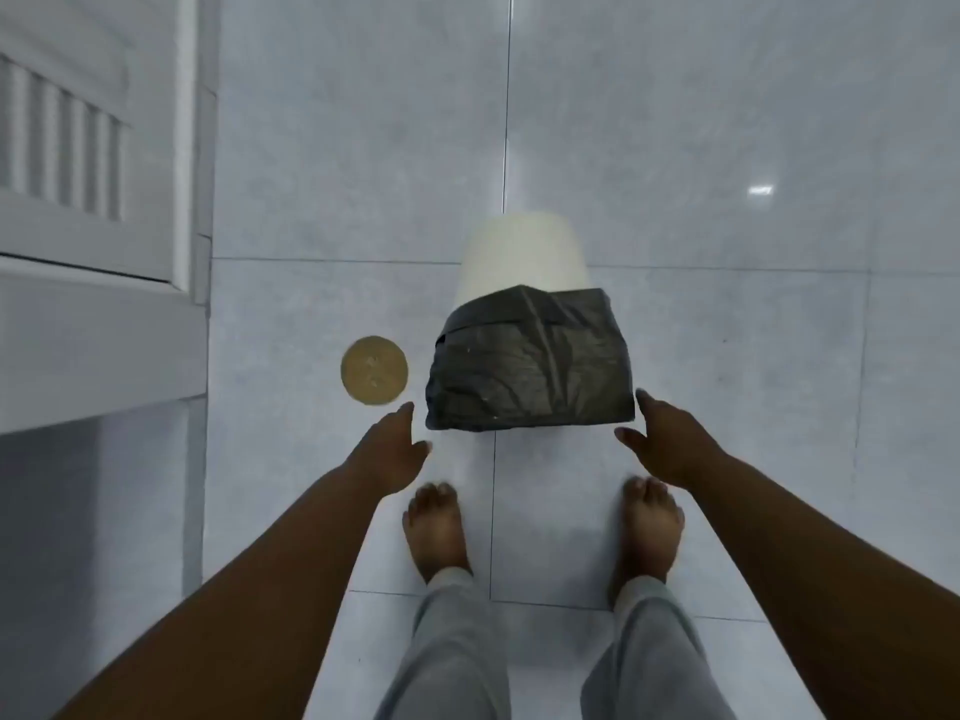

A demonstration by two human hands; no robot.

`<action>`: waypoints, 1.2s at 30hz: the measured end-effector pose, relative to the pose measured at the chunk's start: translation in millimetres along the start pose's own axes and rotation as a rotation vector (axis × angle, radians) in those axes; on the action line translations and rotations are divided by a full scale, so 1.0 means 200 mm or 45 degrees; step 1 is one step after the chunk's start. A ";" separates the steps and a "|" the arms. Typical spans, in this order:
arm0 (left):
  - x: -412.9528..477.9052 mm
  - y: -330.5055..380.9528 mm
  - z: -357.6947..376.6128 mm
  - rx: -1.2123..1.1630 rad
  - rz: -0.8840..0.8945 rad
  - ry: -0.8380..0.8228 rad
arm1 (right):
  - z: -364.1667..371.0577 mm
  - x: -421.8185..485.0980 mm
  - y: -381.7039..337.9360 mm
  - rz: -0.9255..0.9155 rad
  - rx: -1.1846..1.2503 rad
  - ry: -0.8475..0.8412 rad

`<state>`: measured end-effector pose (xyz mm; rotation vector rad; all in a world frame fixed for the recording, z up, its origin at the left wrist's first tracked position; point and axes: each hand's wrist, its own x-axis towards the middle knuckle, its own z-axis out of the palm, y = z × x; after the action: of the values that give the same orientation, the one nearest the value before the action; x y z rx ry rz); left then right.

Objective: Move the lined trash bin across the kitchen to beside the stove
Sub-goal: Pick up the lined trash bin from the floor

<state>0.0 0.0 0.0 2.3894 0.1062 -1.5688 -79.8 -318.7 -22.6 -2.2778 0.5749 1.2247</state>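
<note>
A cream-white trash bin (522, 257) stands on the grey tiled floor in the middle of the head view. A black plastic liner (530, 366) is folded over its rim and hangs down the near side. My left hand (392, 446) reaches toward the bin's left side, fingers apart, a short gap from the liner. To the right of the bin, my right hand (662, 439) is also open, its fingertips close to the liner's lower right corner. Neither hand holds anything.
A round brass floor drain cover (374, 370) lies in the tile just left of the bin. A white louvred cabinet door (93, 148) and its plinth line the left side. My bare feet (436, 532) stand right behind the bin.
</note>
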 end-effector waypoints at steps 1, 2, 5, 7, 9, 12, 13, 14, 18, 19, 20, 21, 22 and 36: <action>0.02 0.01 0.03 -0.072 0.018 0.013 | 0.02 0.03 -0.01 -0.033 0.058 0.042; 0.03 0.03 0.04 -0.142 0.028 0.019 | 0.03 0.05 -0.01 -0.041 0.101 0.091; 0.02 0.08 0.08 -0.261 0.078 0.095 | 0.05 0.05 -0.03 -0.031 0.182 0.249; -0.03 0.10 0.08 -0.339 0.113 0.177 | 0.02 0.00 -0.05 -0.062 0.204 0.401; -0.09 0.14 0.03 -0.428 0.101 0.330 | -0.06 -0.06 -0.09 -0.099 0.196 0.521; -0.19 0.22 -0.07 -0.573 0.115 0.569 | -0.23 -0.13 -0.17 -0.113 0.198 0.644; -0.21 0.25 -0.11 -0.595 0.130 0.598 | -0.28 -0.15 -0.20 -0.117 0.204 0.666; -0.23 0.28 -0.15 -0.606 0.149 0.607 | -0.34 -0.15 -0.22 -0.119 0.214 0.669; -0.22 0.36 -0.28 -0.576 0.220 0.670 | -0.50 -0.13 -0.30 -0.123 0.218 0.649; -0.21 0.37 -0.30 -0.562 0.224 0.695 | -0.53 -0.12 -0.31 -0.127 0.230 0.657; -0.20 0.38 -0.33 -0.566 0.222 0.709 | -0.56 -0.11 -0.33 -0.127 0.245 0.667; -0.19 0.40 -0.35 -0.578 0.215 0.709 | -0.59 -0.09 -0.35 -0.124 0.247 0.674; -0.18 0.41 -0.37 -0.592 0.206 0.706 | -0.62 -0.08 -0.36 -0.121 0.238 0.671; -0.12 0.43 -0.47 -0.576 0.197 0.556 | -0.70 -0.01 -0.36 -0.118 0.248 0.491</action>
<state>91.5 -54.0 72.2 2.2593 0.3182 -0.8254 50.3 -344.8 61.2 -2.3518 0.6821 0.6549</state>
